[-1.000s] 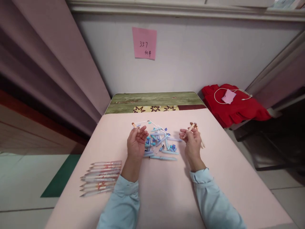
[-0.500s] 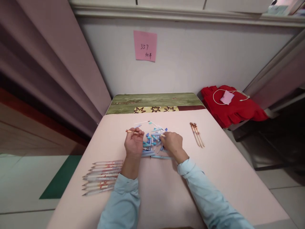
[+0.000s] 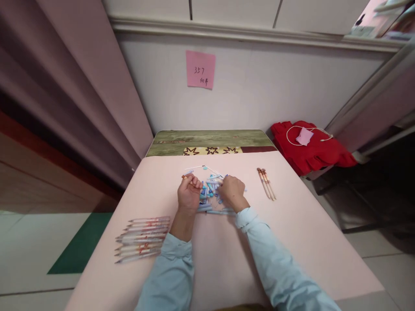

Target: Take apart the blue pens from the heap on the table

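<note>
My left hand (image 3: 188, 194) is closed, palm up, around a pen piece (image 3: 184, 177) whose orange-brown end sticks out past the thumb. Over the right side of a heap of blue and white pen parts (image 3: 207, 195), my right hand (image 3: 232, 191) points down with its fingers pinched together. Whatever they grip is hidden behind the knuckles. The heap holds tubes, small blue caps and thin white refills, loosely mixed between both hands.
Several pens with printed barrels (image 3: 142, 237) lie side by side at the table's left. Three cream pens with brown tops (image 3: 266, 183) lie to the right. A pink note (image 3: 200, 70) is on the wall, and red cloth with a white cable (image 3: 311, 151) sits beyond the table.
My left hand has moved slightly right, closer to the heap, and its fingers have curled in more. My right hand stays over the heap; a pale piece that showed at its fingertips is now hidden.
</note>
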The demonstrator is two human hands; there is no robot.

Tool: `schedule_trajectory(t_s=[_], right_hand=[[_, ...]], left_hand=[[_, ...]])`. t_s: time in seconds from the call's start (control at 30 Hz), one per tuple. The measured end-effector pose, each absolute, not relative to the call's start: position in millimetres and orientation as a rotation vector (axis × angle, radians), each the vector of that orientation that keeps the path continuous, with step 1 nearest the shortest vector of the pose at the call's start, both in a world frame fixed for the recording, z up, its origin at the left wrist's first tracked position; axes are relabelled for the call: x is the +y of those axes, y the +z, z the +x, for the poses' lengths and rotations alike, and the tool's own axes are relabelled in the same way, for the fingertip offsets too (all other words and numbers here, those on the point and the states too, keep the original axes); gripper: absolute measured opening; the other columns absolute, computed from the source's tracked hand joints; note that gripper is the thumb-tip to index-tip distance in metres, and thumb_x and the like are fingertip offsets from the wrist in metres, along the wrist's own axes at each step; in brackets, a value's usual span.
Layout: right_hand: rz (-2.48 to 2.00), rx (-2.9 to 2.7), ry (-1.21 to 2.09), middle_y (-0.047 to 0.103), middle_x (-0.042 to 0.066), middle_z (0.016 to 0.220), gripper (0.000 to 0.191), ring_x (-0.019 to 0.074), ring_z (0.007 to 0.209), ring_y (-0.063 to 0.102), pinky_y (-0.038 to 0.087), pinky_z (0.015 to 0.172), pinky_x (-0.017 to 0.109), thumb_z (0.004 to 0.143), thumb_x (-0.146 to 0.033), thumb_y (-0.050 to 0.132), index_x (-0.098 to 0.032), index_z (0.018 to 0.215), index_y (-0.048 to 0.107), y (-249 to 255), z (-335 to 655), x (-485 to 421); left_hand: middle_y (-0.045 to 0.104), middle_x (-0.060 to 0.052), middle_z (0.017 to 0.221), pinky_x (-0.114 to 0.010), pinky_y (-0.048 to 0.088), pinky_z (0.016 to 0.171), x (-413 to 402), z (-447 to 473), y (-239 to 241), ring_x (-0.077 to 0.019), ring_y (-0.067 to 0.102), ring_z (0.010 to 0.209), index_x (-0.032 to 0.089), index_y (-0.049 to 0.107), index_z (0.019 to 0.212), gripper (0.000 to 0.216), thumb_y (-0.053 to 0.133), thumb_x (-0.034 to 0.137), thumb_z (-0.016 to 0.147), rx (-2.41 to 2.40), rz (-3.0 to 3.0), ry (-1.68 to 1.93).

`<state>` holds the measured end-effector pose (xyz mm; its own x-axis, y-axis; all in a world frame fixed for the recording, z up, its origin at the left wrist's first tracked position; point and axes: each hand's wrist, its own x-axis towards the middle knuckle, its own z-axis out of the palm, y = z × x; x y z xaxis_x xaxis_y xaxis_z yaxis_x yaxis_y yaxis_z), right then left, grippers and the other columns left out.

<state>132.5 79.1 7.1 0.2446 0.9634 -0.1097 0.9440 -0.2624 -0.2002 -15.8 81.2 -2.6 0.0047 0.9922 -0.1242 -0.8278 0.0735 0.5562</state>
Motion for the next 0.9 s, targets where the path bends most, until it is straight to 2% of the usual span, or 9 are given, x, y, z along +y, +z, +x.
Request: schedule_trajectory(t_s=[0.17,0.53,0.77,0.9], right_hand=[[-2.414,-1.845,0.343,0.075,0.016,0.098,0.027,0.0279,0.093,0.071,0.051,0.074,0.032,0.080,-0.031,0.060,-0.015,0.097,0.074,7,140,79],[-2.361,-1.936,0.363,0.074,0.016,0.098,0.029,0.0272,0.094,0.070,0.050,0.076,0.033,0.077,-0.027,0.061,-0.016,0.101,0.073,5,149,83],[-2.320,-1.949,0.349,0.075,0.014,0.093,0.025,0.0253,0.088,0.070,0.047,0.069,0.029,0.078,-0.031,0.058,-0.019,0.092,0.075,6,153,79],[-2.210,-1.819,0.390,0.074,0.007,0.078,0.022,0.0215,0.074,0.067,0.041,0.061,0.026,0.080,-0.036,0.055,-0.024,0.082,0.075,6,167,71]], left_hand=[[0.040,0.006,0.056,-0.022,0.033,0.050,79,-10,-4,-0.0072,0.038,0.047,0.018,0.048,0.072,0.016,0.064,0.016,0.072,0.547,0.382,1.398],[0.039,0.007,0.055,-0.022,0.031,0.048,80,-14,-2,-0.0066,0.037,0.045,0.018,0.047,0.070,0.018,0.064,0.016,0.071,0.561,0.377,1.390],[0.039,0.007,0.055,-0.021,0.033,0.048,78,-13,1,-0.0059,0.037,0.045,0.019,0.046,0.072,0.020,0.067,0.017,0.070,0.572,0.383,1.401],[0.038,0.008,0.055,-0.019,0.031,0.046,77,-9,2,-0.0046,0.035,0.044,0.019,0.045,0.071,0.027,0.072,0.018,0.067,0.618,0.429,1.411]])
